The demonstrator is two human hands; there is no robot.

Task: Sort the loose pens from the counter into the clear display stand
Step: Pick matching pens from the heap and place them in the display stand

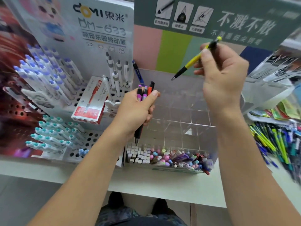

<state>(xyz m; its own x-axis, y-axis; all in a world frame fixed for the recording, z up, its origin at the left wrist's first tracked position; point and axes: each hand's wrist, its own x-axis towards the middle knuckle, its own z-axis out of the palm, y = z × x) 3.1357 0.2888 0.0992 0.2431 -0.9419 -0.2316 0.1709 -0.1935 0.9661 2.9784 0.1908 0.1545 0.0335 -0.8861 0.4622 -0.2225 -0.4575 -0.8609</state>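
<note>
Yellow pen (194, 60), black grip + clip, tip down-left, upper center-right of frame, above clear display stand (184, 115). R hand (223, 75) raised, fingers pinching pen's upper barrel. L hand (138, 108), frame center, fist clenched round bundle of pens (144, 93), pink/purple/orange, upright, tips down. Loose pens (276, 141) piled on table at right edge.

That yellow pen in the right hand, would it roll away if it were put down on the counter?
Probably a little: the yellow pen looks slim and round. Its dark clip near the top may stop it. It seems stiff and light, since the right hand holds it with a fingertip pinch.
</note>
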